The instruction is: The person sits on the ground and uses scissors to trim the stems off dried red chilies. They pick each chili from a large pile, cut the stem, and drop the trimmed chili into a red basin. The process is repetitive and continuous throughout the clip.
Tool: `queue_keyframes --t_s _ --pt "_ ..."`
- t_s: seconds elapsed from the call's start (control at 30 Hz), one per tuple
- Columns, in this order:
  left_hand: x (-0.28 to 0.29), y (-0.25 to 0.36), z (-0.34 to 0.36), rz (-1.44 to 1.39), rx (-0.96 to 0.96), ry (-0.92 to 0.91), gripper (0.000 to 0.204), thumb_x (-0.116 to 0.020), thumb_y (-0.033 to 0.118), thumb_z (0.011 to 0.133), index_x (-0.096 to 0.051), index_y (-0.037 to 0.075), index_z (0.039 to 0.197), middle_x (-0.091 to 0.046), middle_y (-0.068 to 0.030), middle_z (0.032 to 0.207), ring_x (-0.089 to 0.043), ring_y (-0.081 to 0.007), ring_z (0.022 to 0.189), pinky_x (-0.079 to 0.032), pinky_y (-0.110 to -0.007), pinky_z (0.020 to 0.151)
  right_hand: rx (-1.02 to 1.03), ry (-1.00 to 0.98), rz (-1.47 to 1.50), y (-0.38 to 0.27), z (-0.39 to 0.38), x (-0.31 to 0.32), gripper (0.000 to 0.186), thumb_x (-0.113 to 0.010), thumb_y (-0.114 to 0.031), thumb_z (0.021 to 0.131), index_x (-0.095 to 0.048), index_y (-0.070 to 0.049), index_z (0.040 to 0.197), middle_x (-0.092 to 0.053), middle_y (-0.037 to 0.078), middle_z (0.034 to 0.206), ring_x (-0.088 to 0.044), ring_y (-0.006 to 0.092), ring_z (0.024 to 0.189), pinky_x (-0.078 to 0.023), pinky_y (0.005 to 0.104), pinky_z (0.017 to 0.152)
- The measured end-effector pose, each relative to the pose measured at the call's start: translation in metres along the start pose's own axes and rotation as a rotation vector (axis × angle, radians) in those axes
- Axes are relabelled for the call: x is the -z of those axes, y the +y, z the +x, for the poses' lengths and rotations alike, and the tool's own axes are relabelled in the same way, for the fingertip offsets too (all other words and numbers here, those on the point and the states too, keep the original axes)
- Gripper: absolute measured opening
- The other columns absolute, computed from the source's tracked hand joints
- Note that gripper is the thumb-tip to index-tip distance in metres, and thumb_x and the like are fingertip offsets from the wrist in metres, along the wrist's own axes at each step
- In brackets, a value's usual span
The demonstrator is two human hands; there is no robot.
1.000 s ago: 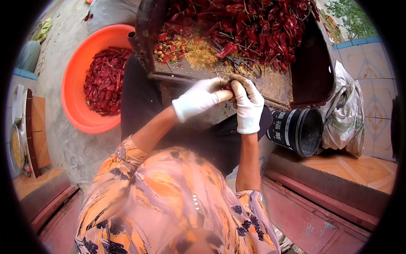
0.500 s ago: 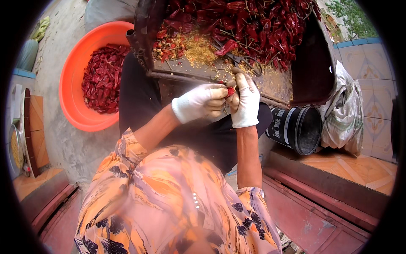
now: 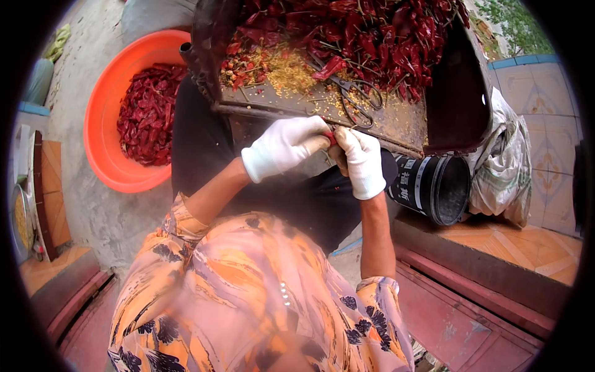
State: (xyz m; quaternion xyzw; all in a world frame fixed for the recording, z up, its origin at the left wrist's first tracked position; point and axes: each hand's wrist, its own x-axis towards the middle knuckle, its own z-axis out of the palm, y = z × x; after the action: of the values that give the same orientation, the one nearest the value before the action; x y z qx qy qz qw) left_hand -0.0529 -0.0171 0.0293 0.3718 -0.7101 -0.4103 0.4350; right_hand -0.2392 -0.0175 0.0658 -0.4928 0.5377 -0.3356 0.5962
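My left hand (image 3: 287,144) and my right hand (image 3: 358,159), both in white gloves with stained fingertips, meet in front of the metal container (image 3: 403,132). Their fingers close on a small red chili (image 3: 330,137), mostly hidden between them. Just beyond them in the container lie black-handled scissors (image 3: 354,101), a scatter of yellow seeds (image 3: 286,77) with red bits, and a big heap of dried red chilies (image 3: 372,40).
An orange plastic basin (image 3: 102,124) holding red chilies stands at my left, below a pale sack (image 3: 149,18). At right, a black bucket (image 3: 421,189) lies beside a white woven sack (image 3: 502,167) near a tiled orange step (image 3: 527,248) and pink metal panels (image 3: 465,310).
My left hand has shifted a little left. My right hand has moved slightly right and down over the last half second, with its fingers tipped lower. Both stay on the chili.
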Motion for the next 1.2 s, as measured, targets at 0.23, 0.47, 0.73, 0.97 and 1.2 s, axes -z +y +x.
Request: queue_keyframes --t_s 0.23,0.47,0.73,0.97,1.2 --pt "-0.012 -0.003 -0.003 -0.133 0.048 0.199 0.016 -0.063 0.008 0.092 -0.063 0.0 0.106 -0.067 -0.0089 0.093 -0.063 -0.0147 0.086 -0.05 -0.027 0.078 -0.046 -0.069 0.895 0.029 0.01 -0.035 0.047 -0.056 -0.039 0.095 -0.047 -0.013 0.058 -0.036 -0.002 0.046 -0.028 0.0095 0.034 -0.023 0.0247 0.035" --pt "-0.011 -0.013 -0.01 -0.425 0.174 0.338 0.012 -0.061 0.009 0.096 -0.061 0.003 0.106 -0.064 0.0002 0.089 -0.058 -0.0091 0.082 -0.049 -0.025 0.08 0.273 -0.121 1.14 0.028 0.033 0.005 0.037 -0.052 -0.038 0.099 -0.059 -0.012 0.074 -0.04 -0.005 0.05 -0.03 0.0041 0.037 -0.025 0.0208 0.035" --pt "0.005 -0.001 0.025 -0.703 0.175 0.353 0.01 -0.057 0.008 0.097 -0.059 0.004 0.107 -0.066 -0.0045 0.097 -0.062 -0.0118 0.088 -0.052 -0.028 0.084 -0.158 -0.073 -0.214 0.039 -0.011 -0.005 0.026 -0.065 -0.028 0.093 -0.069 -0.003 0.09 -0.06 0.0 0.069 -0.05 0.0062 0.055 -0.04 0.0228 0.049" --pt "0.001 0.002 0.023 -0.537 0.201 0.278 0.016 -0.057 0.005 0.096 -0.059 0.002 0.111 -0.066 -0.0036 0.096 -0.062 -0.0101 0.09 -0.052 -0.027 0.085 0.49 0.294 -0.144 0.008 0.011 -0.013 0.019 -0.068 -0.007 0.088 -0.067 -0.001 0.106 -0.065 0.002 0.082 -0.061 0.0089 0.071 -0.05 0.0244 0.064" --pt "0.008 0.006 0.021 -0.055 0.163 0.073 0.023 -0.061 0.005 0.09 -0.058 0.0 0.112 -0.065 -0.0062 0.098 -0.058 -0.0084 0.09 -0.049 -0.025 0.082 0.798 0.295 -0.672 -0.013 0.021 -0.004 0.012 -0.07 -0.005 0.081 -0.066 -0.005 0.092 -0.064 0.013 0.085 -0.064 0.0247 0.068 -0.052 0.0331 0.064"
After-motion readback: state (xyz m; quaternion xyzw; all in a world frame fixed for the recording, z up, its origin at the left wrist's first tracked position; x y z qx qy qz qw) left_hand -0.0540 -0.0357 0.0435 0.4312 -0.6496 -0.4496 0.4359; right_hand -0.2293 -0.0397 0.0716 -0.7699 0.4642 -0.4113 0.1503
